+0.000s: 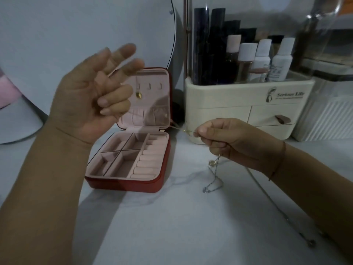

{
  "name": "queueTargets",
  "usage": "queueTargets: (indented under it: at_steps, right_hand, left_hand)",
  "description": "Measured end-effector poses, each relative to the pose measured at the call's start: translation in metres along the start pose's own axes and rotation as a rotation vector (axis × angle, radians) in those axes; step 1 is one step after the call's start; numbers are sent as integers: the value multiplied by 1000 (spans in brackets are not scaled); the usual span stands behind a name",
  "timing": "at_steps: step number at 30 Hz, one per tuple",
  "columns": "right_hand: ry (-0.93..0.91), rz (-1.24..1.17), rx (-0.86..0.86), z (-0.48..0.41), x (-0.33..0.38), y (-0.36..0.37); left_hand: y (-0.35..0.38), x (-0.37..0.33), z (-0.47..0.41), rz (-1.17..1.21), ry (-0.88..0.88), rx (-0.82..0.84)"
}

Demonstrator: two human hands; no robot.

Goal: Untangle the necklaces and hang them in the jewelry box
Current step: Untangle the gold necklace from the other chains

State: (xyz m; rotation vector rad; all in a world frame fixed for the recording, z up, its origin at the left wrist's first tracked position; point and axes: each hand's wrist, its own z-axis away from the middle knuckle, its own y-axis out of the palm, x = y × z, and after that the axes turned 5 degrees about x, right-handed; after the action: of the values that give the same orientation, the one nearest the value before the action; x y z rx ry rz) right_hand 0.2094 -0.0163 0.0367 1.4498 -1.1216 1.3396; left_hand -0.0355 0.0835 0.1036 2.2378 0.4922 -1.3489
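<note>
Dim lighting, kinda greyish overall. White marble-look worktop (172, 226), big round mirror (76, 25) at the back left, and a cream cosmetics organizer (238, 104) with drawers at the back right, bottles (263, 58) lined up on top under a clear cover.

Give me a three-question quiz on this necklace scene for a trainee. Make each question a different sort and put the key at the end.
1. True or false: the red jewelry box lies open on the marble table.
2. What does the right hand pinch? A) a thin chain B) a ring C) a comb
3. Fill in: the gold pendant shows against the pink lining of the box's ____.
Key: 1 true; 2 A; 3 lid.
</note>
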Motion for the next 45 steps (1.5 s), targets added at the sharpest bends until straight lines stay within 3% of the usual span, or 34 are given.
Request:
queueTargets:
  at_steps: [4,8,14,20,32,45]
  right_hand:
    - [-34,-25,-1,1,4,-4]
    - [-87,-16,0,1,7,-3]
    - [-170,40,-30,2,10,4]
    - [-172,58,-129,2,10,3]
    - [-219,80,-190,2,10,4]
    - [-252,95,-253,1,9,2]
  left_hand:
    - [16,11,-2,-275,-220,-92]
    - [35,28,-2,-567,-389,-26]
    - [59,55,-4,-835,-413,93]
    - [64,68,-5,-747,-407,168]
    - [80,86,-9,-329,-303,-143]
    - [83,89,-10,-101,-385,-174]
